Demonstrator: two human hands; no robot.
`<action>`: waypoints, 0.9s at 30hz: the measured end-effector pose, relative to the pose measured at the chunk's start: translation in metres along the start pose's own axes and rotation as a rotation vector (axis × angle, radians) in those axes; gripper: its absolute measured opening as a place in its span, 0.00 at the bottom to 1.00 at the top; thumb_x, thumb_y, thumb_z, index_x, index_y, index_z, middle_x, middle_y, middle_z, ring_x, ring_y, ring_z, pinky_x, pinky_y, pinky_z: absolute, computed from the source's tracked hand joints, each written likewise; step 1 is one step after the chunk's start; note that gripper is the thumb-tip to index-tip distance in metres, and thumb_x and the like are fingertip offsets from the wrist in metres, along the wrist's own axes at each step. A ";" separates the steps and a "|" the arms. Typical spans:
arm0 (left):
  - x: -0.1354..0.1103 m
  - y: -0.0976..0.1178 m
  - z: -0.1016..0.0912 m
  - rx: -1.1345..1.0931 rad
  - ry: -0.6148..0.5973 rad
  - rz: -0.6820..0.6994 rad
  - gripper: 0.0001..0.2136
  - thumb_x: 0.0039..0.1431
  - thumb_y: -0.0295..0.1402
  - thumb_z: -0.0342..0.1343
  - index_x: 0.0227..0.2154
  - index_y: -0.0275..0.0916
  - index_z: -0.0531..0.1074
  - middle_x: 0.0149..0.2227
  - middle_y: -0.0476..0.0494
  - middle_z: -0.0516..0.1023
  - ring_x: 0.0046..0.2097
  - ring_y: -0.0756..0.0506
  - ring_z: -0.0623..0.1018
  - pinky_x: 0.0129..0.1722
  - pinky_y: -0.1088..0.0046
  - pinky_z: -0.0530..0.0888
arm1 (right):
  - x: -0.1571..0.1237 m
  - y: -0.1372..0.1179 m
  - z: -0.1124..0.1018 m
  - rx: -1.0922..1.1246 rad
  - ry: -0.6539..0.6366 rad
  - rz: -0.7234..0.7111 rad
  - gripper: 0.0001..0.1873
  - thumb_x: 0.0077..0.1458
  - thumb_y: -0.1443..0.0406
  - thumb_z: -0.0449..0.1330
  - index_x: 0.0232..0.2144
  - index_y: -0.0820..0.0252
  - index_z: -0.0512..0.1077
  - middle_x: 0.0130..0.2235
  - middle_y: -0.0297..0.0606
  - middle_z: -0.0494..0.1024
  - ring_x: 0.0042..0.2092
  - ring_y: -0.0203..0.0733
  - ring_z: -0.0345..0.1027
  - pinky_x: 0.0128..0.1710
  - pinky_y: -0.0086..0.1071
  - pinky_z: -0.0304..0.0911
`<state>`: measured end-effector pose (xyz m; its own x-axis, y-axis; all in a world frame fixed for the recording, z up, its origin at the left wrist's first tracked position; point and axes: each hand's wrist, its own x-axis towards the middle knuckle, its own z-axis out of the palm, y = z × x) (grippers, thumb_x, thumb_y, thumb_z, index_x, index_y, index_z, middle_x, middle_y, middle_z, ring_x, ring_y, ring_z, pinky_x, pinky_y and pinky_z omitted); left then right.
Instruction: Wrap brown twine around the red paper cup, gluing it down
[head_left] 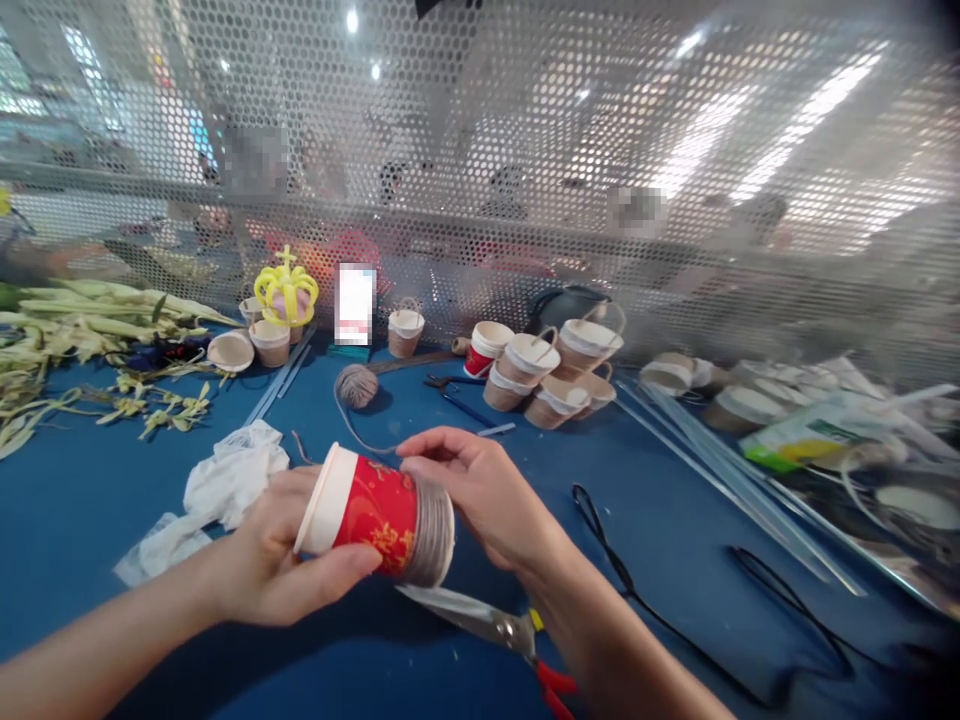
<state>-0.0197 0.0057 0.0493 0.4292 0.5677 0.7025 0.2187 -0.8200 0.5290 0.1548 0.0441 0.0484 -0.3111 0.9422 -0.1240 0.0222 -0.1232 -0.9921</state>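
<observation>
A red and white paper cup lies tilted on its side in my left hand, whose fingers wrap around its wall near the rim. Grey-brown yarn is wound in close turns about the cup's base end. At the cup's far side, my right hand pinches the yarn strand between thumb and fingers. From there the strand runs back to a yarn ball on the blue table. Below the cup lie scissors with red handles, partly under my right forearm.
Several wrapped cups with handles stand at the back. White crumpled plastic lies left, near corn husks and a yellow crown. A lit phone stands against perforated metal. Clear sticks and a black cord lie right.
</observation>
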 end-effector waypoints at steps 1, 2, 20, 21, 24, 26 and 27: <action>0.000 0.000 0.000 -0.003 -0.007 0.011 0.08 0.49 0.24 0.50 0.18 0.39 0.63 0.16 0.51 0.69 0.20 0.51 0.69 0.23 0.76 0.68 | 0.000 0.000 -0.001 -0.011 0.008 -0.012 0.06 0.42 0.64 0.61 0.26 0.60 0.71 0.25 0.31 0.71 0.26 0.31 0.62 0.25 0.28 0.59; 0.001 0.000 0.001 -0.011 -0.003 0.030 0.07 0.49 0.24 0.51 0.19 0.39 0.63 0.16 0.50 0.70 0.21 0.51 0.70 0.24 0.76 0.69 | 0.000 0.000 -0.002 -0.022 0.013 -0.022 0.06 0.42 0.64 0.61 0.26 0.60 0.71 0.25 0.31 0.71 0.26 0.31 0.62 0.25 0.28 0.59; 0.003 -0.003 -0.005 0.298 0.023 0.329 0.02 0.49 0.24 0.53 0.27 0.36 0.69 0.22 0.45 0.76 0.25 0.48 0.74 0.31 0.71 0.72 | -0.008 -0.018 -0.008 -0.150 0.169 -0.244 0.12 0.45 0.62 0.59 0.32 0.60 0.63 0.25 0.31 0.69 0.26 0.32 0.63 0.26 0.28 0.58; 0.004 -0.005 -0.007 0.315 0.038 0.336 0.03 0.49 0.24 0.53 0.27 0.36 0.69 0.23 0.45 0.76 0.25 0.48 0.74 0.31 0.71 0.72 | -0.010 -0.021 -0.009 -0.183 0.210 -0.266 0.11 0.47 0.60 0.58 0.30 0.61 0.64 0.25 0.31 0.69 0.26 0.32 0.63 0.26 0.28 0.58; 0.007 -0.010 -0.013 0.338 0.079 0.351 0.03 0.50 0.25 0.52 0.27 0.37 0.70 0.23 0.44 0.77 0.26 0.47 0.75 0.30 0.70 0.72 | -0.020 -0.028 -0.007 -0.249 0.159 -0.263 0.15 0.51 0.55 0.53 0.25 0.61 0.65 0.24 0.33 0.69 0.25 0.32 0.61 0.26 0.28 0.57; 0.007 -0.012 -0.016 0.336 0.091 0.359 0.04 0.50 0.26 0.53 0.28 0.37 0.71 0.25 0.43 0.78 0.28 0.46 0.76 0.31 0.69 0.73 | -0.027 -0.031 0.000 -0.252 0.068 -0.245 0.16 0.50 0.54 0.53 0.24 0.61 0.66 0.24 0.33 0.69 0.25 0.32 0.61 0.27 0.28 0.57; 0.007 -0.013 -0.017 0.332 0.090 0.365 0.05 0.50 0.27 0.53 0.30 0.38 0.72 0.26 0.43 0.78 0.29 0.45 0.76 0.32 0.69 0.73 | -0.030 -0.031 0.004 -0.242 0.058 -0.251 0.14 0.49 0.55 0.55 0.24 0.61 0.66 0.24 0.32 0.68 0.26 0.32 0.60 0.27 0.28 0.56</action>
<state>-0.0340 0.0215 0.0555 0.4558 0.2318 0.8594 0.3414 -0.9372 0.0717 0.1601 0.0185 0.0830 -0.2808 0.9509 0.1302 0.1783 0.1849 -0.9664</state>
